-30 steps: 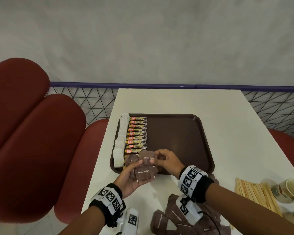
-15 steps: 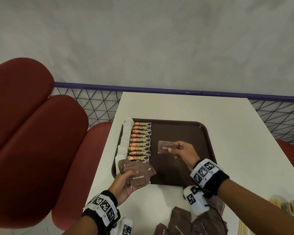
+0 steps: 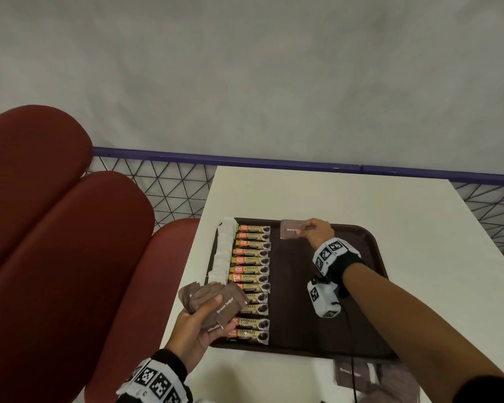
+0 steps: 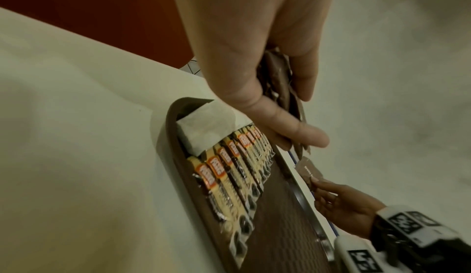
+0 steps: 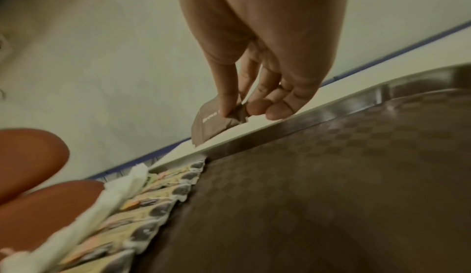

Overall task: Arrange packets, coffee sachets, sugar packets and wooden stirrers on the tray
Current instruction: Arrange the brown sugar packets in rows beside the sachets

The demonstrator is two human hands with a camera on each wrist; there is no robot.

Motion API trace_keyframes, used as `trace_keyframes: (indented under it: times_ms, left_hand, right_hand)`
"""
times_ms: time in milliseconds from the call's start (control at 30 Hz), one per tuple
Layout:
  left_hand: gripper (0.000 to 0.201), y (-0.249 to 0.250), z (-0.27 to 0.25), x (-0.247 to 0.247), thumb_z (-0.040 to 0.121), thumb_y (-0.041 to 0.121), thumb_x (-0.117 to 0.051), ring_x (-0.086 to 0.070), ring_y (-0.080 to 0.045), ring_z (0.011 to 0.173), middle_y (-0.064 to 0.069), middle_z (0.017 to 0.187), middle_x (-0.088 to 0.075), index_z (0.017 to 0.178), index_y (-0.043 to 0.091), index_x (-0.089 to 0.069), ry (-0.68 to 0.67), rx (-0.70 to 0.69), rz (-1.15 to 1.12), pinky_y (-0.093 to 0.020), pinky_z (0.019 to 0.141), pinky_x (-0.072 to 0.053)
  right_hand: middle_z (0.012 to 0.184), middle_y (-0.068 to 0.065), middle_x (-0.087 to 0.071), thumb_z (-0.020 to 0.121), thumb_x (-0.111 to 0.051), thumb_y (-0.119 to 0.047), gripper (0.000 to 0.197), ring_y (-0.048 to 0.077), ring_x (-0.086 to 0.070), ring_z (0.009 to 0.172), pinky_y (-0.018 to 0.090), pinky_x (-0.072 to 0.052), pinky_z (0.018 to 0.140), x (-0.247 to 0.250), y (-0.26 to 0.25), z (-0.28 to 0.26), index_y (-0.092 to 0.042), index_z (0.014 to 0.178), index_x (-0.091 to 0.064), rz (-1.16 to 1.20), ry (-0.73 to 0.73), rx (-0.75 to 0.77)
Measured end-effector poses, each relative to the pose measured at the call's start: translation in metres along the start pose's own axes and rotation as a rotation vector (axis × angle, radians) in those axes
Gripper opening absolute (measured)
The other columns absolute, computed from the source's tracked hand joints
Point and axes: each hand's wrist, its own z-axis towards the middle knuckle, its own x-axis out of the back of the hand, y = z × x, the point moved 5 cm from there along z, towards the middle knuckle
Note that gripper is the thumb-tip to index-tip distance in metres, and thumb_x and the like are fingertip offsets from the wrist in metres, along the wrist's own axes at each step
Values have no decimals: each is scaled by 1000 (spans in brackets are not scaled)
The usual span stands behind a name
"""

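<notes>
My right hand [image 3: 317,232] pinches a single brown sugar packet [image 3: 292,229] by its edge between thumb and forefinger and holds it over the far end of the tray [image 3: 373,257], just beside the top of the coffee sachets [image 3: 252,277]. I judge that I start the sugar column there so that it runs parallel to the sachet row. In the right wrist view the packet [image 5: 213,125] hangs slightly crumpled above the tray's far rim, not yet laid flat.

My left hand [image 3: 200,327] hovers at the tray's near left corner, fingers [image 4: 299,134] curled round a fanned stack of sugar packets [image 3: 213,299]; keeping the supply close should make each hand-over short.

White packets [image 3: 223,251] line the left rim, touching the sachets. More sugar packets [image 3: 352,372] lie on the counter [image 3: 332,193] below the tray.
</notes>
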Motion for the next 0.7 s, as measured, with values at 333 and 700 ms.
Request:
trace_keyframes:
  times_ms: [333,700]
  left_hand:
    - [35,16,18,3,83,5,-59,-72,-25,82,-12,102,-73,117,11,-59,-58,-4,-3,-37,58,-58]
    - [48,22,21,2,73,-4,-57,-70,-32,92,-20,114,-67,120,5,-56,-117,3,-57,-39,63,-59]
  right_hand:
    - [92,5,-51,81,-66,-3,20,20,-49,82,26,-41,71,-32,1,29,-11,86,-48,-86,46,-52]
    - [98,14,-56,84,-63,-11,21,25,-53,78,31,-45,67,-47,7,38,-11,85,-42,-210,86,-17]
